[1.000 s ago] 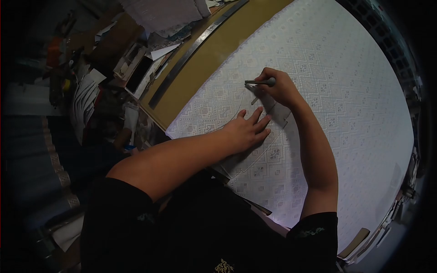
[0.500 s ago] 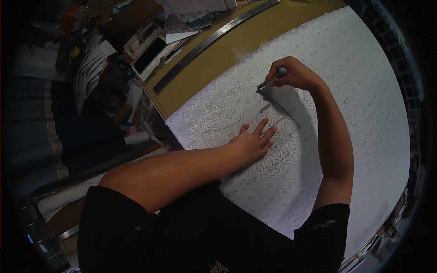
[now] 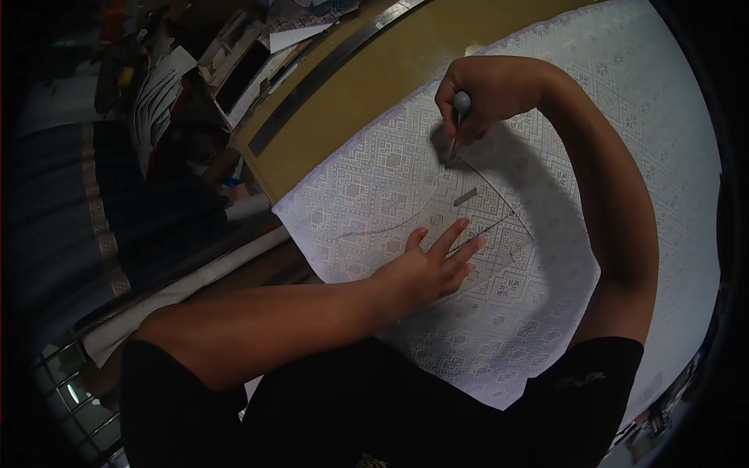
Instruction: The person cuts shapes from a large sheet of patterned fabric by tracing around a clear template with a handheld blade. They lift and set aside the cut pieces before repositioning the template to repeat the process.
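Note:
White patterned fabric (image 3: 367,168) with a lilac edge lies spread over the table. My left hand (image 3: 425,269) rests on it, palm down with fingers spread. Beneath those fingers is what looks like a clear template with thin dark outlines; a small grey strip (image 3: 466,197) shows near its middle. Beyond it, my right hand (image 3: 495,90) grips a slim pen-like tool (image 3: 462,103) with a round grey knob on top. The tool stands nearly upright, its tip down at the upper end of a straight dark line. The hand's shadow makes the tip's exact contact hard to see.
A long metal ruler (image 3: 312,90) lies on the olive tabletop (image 3: 374,97) past the fabric. Stacked papers (image 3: 160,97) and other clutter fill the far left. Dark cloth with a patterned band (image 3: 97,210) hangs at left, and a metal grid (image 3: 74,390) sits below it.
My right hand has turned over, bringing the tool from a slant to nearly upright, its tip still by the line's upper end. My left hand keeps its place on the template. The view has shifted slightly.

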`<control>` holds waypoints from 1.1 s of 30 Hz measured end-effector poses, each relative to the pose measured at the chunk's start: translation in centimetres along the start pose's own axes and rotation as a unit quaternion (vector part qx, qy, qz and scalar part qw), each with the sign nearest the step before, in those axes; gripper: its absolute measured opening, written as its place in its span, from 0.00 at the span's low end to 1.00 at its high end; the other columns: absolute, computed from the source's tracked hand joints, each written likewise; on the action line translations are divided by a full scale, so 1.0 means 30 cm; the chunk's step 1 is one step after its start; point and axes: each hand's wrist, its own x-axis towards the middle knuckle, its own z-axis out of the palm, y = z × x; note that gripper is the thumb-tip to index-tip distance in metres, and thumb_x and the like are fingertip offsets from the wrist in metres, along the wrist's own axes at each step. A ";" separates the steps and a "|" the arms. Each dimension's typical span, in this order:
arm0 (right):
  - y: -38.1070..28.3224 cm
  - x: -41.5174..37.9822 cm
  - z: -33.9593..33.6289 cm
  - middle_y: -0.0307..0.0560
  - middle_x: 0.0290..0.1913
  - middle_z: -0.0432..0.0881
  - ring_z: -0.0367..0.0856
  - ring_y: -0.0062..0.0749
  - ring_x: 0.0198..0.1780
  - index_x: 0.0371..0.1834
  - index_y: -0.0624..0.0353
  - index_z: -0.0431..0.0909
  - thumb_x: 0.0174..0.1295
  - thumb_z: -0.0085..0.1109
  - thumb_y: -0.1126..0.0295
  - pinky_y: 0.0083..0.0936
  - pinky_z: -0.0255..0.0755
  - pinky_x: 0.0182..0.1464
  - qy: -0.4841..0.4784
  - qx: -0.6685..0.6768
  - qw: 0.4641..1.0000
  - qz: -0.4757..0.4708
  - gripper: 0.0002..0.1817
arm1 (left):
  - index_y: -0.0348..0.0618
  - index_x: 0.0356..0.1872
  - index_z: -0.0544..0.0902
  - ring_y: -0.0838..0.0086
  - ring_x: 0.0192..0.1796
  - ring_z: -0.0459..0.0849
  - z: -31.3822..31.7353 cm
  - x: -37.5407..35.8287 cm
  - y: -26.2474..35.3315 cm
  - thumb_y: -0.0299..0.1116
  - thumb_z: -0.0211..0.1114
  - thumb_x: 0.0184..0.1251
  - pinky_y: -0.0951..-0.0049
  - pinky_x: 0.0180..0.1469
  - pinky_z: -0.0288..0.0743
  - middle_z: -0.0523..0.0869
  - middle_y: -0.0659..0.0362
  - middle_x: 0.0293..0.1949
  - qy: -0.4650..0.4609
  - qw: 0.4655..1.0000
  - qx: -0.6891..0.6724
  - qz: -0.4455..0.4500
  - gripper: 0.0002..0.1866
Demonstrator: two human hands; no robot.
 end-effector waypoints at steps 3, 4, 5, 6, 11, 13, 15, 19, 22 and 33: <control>-0.009 0.024 0.002 0.46 0.39 0.93 0.94 0.28 0.39 0.38 0.63 0.89 0.57 0.79 0.77 0.25 0.91 0.42 -0.036 -0.053 0.997 -0.036 0.08 | 0.55 0.74 0.77 0.35 0.85 0.55 0.015 0.000 0.005 0.42 0.59 0.80 0.38 0.59 0.86 0.57 0.45 0.86 0.024 1.000 0.012 -0.014 0.24; -0.005 0.027 0.008 0.43 0.36 0.93 0.92 0.26 0.38 0.37 0.61 0.90 0.55 0.80 0.77 0.26 0.87 0.42 -0.032 -0.043 0.998 -0.034 0.09 | 0.55 0.74 0.77 0.35 0.85 0.56 0.013 -0.002 0.004 0.42 0.60 0.79 0.39 0.59 0.86 0.57 0.45 0.86 0.025 0.999 0.019 -0.012 0.25; -0.001 0.028 0.012 0.40 0.34 0.92 0.91 0.24 0.37 0.36 0.59 0.91 0.52 0.82 0.77 0.26 0.84 0.43 -0.027 -0.034 0.999 -0.032 0.10 | 0.56 0.74 0.77 0.35 0.85 0.57 0.010 -0.002 0.003 0.43 0.60 0.79 0.40 0.59 0.86 0.57 0.45 0.86 0.027 0.999 0.027 -0.010 0.25; 0.002 0.030 0.015 0.40 0.34 0.92 0.91 0.24 0.37 0.36 0.59 0.91 0.52 0.82 0.77 0.26 0.84 0.43 -0.028 -0.036 0.998 -0.032 0.10 | 0.56 0.74 0.77 0.35 0.85 0.57 0.005 -0.001 0.001 0.43 0.60 0.79 0.40 0.59 0.86 0.57 0.45 0.86 0.028 0.999 0.027 -0.013 0.25; -0.016 0.033 0.056 0.37 0.35 0.92 0.89 0.25 0.39 0.37 0.58 0.92 0.51 0.82 0.76 0.27 0.83 0.46 -0.044 -0.040 0.997 -0.039 0.10 | 0.54 0.76 0.74 0.36 0.87 0.51 -0.027 0.001 -0.009 0.39 0.62 0.77 0.38 0.63 0.84 0.53 0.45 0.87 -0.036 0.999 0.021 0.007 0.27; -0.013 0.059 0.122 0.38 0.35 0.92 0.89 0.25 0.40 0.37 0.58 0.92 0.51 0.82 0.76 0.28 0.82 0.47 -0.064 -0.018 0.997 -0.050 0.10 | 0.53 0.76 0.74 0.36 0.87 0.50 -0.034 -0.001 -0.013 0.38 0.63 0.77 0.38 0.64 0.83 0.51 0.45 0.88 -0.041 0.999 0.017 0.010 0.28; -0.035 0.057 0.166 0.39 0.37 0.92 0.88 0.26 0.41 0.38 0.57 0.92 0.52 0.81 0.75 0.28 0.81 0.49 -0.080 -0.001 0.996 -0.047 0.10 | 0.53 0.77 0.73 0.36 0.87 0.48 -0.033 -0.002 -0.015 0.38 0.64 0.76 0.38 0.65 0.82 0.50 0.45 0.88 -0.046 0.999 0.014 0.009 0.29; -0.053 0.052 0.216 0.39 0.37 0.92 0.88 0.26 0.40 0.38 0.57 0.92 0.52 0.81 0.75 0.28 0.80 0.48 -0.053 -0.023 0.997 -0.052 0.10 | 0.53 0.77 0.73 0.36 0.88 0.47 -0.021 0.003 -0.004 0.36 0.65 0.74 0.38 0.66 0.81 0.49 0.46 0.88 -0.032 0.999 0.013 -0.001 0.30; -0.063 0.035 0.246 0.40 0.37 0.92 0.88 0.27 0.41 0.39 0.58 0.92 0.53 0.81 0.75 0.28 0.80 0.48 -0.040 -0.015 0.997 -0.060 0.10 | 0.54 0.77 0.73 0.36 0.88 0.47 -0.023 0.008 -0.009 0.36 0.65 0.74 0.39 0.66 0.81 0.48 0.46 0.89 -0.037 0.999 0.015 0.002 0.30; -0.115 0.017 0.425 0.42 0.37 0.92 0.88 0.26 0.40 0.37 0.62 0.89 0.55 0.80 0.76 0.27 0.81 0.48 0.087 0.041 0.993 -0.071 0.09 | 0.57 0.78 0.73 0.38 0.86 0.55 -0.005 0.020 0.028 0.39 0.62 0.76 0.32 0.66 0.77 0.48 0.51 0.89 -0.051 0.997 0.050 -0.025 0.30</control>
